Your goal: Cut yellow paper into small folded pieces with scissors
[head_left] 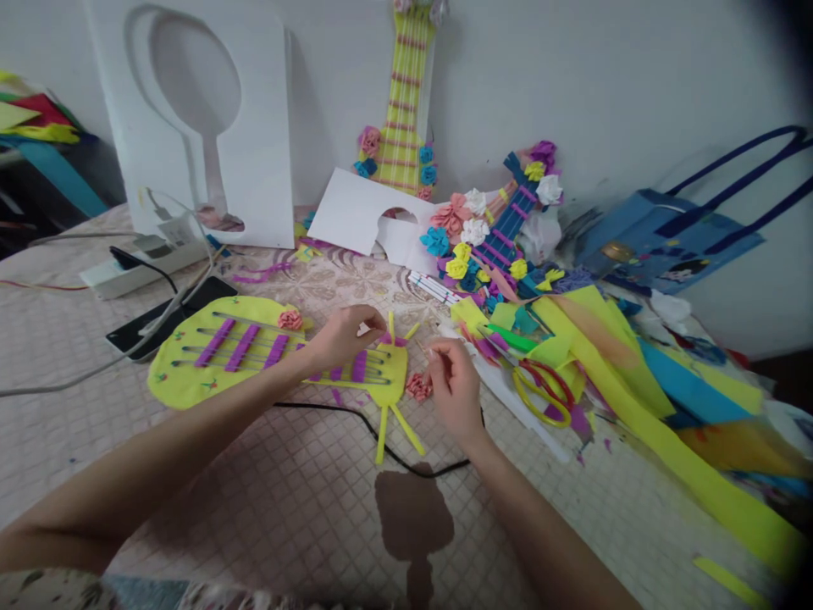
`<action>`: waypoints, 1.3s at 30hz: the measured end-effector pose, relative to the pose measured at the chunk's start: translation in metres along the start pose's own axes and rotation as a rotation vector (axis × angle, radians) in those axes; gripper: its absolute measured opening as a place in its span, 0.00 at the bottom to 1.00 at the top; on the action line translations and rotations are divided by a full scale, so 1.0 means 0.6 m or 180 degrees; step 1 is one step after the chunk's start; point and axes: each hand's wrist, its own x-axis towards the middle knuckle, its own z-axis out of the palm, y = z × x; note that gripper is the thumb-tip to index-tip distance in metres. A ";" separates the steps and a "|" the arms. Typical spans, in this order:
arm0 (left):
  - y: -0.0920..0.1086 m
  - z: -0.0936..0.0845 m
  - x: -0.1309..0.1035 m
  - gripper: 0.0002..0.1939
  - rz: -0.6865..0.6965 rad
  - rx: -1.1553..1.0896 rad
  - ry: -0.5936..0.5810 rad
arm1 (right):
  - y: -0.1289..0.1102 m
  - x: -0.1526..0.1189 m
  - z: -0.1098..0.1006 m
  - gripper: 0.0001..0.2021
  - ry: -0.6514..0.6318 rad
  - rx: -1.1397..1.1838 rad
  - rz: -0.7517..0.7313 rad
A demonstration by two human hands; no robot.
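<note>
A yellow paper guitar (212,381) with purple strips and grey strings lies flat on the table. My left hand (343,339) is over its narrow part, thumb and fingertips curled together near the purple strip at the end. Whatever is between those fingertips is too small to make out. To the right of the guitar's end, my right hand (454,385) is closed in a pinch; something thin may be at its fingertips, but I cannot name it. Beside its fingers lies a pink paper flower (417,387). Another pink flower (290,318) sits on the guitar's upper edge. Yellow strips (382,436) stick out from the guitar's end.
Scissors (543,394) and yellow paper strips (610,385) lie at right. Behind stand a blue flowered paper guitar (505,229), a taller yellow one (403,110), a white cut-out board (267,144) and a blue bag (660,237). A phone (130,330), power strip (120,280) and cables are at left.
</note>
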 end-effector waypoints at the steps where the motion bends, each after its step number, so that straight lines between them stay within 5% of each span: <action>1: -0.001 0.004 0.001 0.06 0.0062 0.0080 -0.0026 | 0.000 -0.003 0.000 0.07 -0.0030 0.0049 0.0009; 8: -0.014 0.034 0.037 0.10 0.0509 0.0468 -0.0256 | -0.006 0.001 0.007 0.07 -0.0211 0.0571 0.0238; 18: -0.025 0.053 0.063 0.07 0.0490 0.0349 -0.0593 | -0.019 -0.015 -0.003 0.07 -0.0287 0.0931 0.0464; 21: -0.024 0.053 0.062 0.07 0.0458 0.0305 -0.0599 | -0.045 -0.030 -0.019 0.06 -0.0640 0.1324 0.0522; 29: -0.034 0.035 0.080 0.09 0.0163 0.0164 -0.0654 | -0.092 -0.077 -0.069 0.05 -0.2434 0.2287 0.0789; 32: -0.046 0.015 0.090 0.14 0.0021 -0.0054 -0.0778 | -0.084 -0.084 -0.071 0.06 -0.2497 0.2048 0.0733; 37: -0.037 0.005 0.068 0.16 0.0054 0.0115 -0.0100 | -0.068 -0.085 -0.067 0.08 -0.2385 0.1882 0.0744; 39: -0.025 0.012 0.048 0.17 0.0339 0.0116 -0.0289 | -0.066 -0.085 -0.067 0.09 -0.2378 0.1839 0.0717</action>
